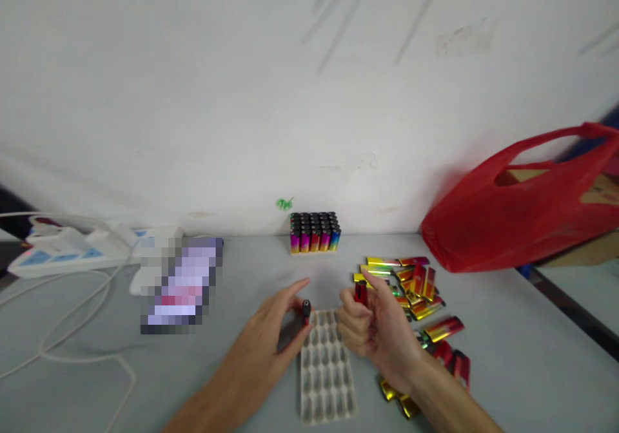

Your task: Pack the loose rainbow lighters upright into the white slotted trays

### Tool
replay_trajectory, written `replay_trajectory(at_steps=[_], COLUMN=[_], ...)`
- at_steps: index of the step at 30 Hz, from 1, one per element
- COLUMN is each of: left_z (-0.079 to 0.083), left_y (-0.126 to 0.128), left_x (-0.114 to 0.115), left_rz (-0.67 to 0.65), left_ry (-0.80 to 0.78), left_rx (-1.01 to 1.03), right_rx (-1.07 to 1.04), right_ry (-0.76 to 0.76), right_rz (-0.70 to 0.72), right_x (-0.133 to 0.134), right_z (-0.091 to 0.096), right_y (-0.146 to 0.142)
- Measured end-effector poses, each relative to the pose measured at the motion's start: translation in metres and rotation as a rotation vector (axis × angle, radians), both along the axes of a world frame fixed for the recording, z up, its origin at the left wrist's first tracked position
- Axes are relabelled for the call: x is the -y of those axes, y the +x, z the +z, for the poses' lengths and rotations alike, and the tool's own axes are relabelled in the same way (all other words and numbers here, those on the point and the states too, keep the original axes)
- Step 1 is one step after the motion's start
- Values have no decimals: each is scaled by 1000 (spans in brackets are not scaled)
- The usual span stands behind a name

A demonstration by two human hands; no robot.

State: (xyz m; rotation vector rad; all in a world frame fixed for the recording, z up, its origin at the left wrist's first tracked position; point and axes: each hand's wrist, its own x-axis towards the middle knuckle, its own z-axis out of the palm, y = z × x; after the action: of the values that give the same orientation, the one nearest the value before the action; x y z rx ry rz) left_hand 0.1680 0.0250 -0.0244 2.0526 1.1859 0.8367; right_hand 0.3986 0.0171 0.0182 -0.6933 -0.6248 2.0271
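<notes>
My left hand (264, 333) is at the far left corner of a pale tray (303, 381) with rows of oval hollows. Its thumb and a finger close on a small lighter (306, 309) with a black top and a red body, held upright; the index finger is stretched out. Beyond the tray's right side, my right hand (382, 333) is curled with the thumb raised. A red lighter (360, 292) pokes up from its fingers, its lower part hidden. Beside and under that hand lie several loose shiny lighters (445, 328) in red and gold.
A block of upright colourful lighters (315, 240) stands against the wall. At the right is a red plastic bag (522, 207). On the left lie a blurred-out phone (186, 285), a white power strip (72, 256) and loose white cables (89, 357).
</notes>
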Motion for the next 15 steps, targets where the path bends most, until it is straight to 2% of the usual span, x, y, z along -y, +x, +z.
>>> replay_trajectory(at_steps=[15], left_z=[4], left_y=[1], left_x=[1], left_rz=[-18], left_ry=[16], left_rx=[5], right_rx=[51], right_ry=[-4], right_rz=[-72], right_x=[2], right_z=[-7], right_y=[-2])
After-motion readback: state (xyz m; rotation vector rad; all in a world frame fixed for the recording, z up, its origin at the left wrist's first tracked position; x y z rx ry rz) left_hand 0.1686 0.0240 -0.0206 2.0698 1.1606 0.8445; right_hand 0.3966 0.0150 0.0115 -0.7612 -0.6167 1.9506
